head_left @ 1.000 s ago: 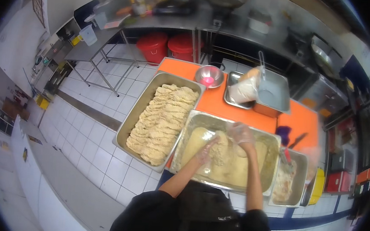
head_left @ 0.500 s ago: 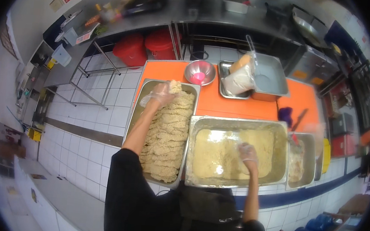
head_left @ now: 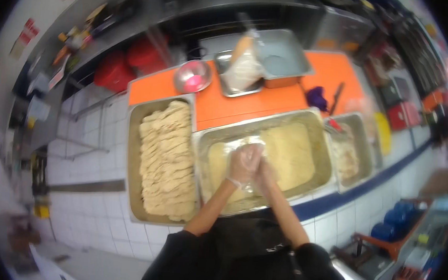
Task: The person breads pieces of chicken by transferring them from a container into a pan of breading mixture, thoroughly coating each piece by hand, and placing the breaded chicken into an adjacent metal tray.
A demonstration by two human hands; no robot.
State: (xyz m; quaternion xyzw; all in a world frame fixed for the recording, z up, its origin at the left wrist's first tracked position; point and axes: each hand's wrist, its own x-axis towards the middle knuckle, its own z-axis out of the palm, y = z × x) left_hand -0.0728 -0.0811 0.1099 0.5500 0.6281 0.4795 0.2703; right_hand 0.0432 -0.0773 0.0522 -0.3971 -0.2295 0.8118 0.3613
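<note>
My left hand [head_left: 243,167] and my right hand [head_left: 266,176], in clear plastic gloves, are brought together above a deep metal pan [head_left: 318,118]. They touch or nearly touch; motion blurs the fingers, and I cannot see whether anything lies between them. Below them, pale yellow breading flour [head_left: 291,153] covers much of the pan floor, with shiny bare metal showing beside the hands. Left of this pan, a long metal tray [head_left: 136,128] holds overlapping rows of breaded pieces [head_left: 167,162].
An orange table [head_left: 236,112] carries a steel bowl [head_left: 192,77] with something pink inside, a flour bag [head_left: 243,73] in a small tray, and an empty-looking grey pan [head_left: 282,55]. To the right stand a smaller pan [head_left: 349,155] of whitish batter, a purple cloth [head_left: 316,98] and a dark-handled utensil [head_left: 337,98].
My left hand has left the breaded piece at the tray's far end and come right, over the flour pan. My right hand has moved left to meet it. The whole view has turned.
</note>
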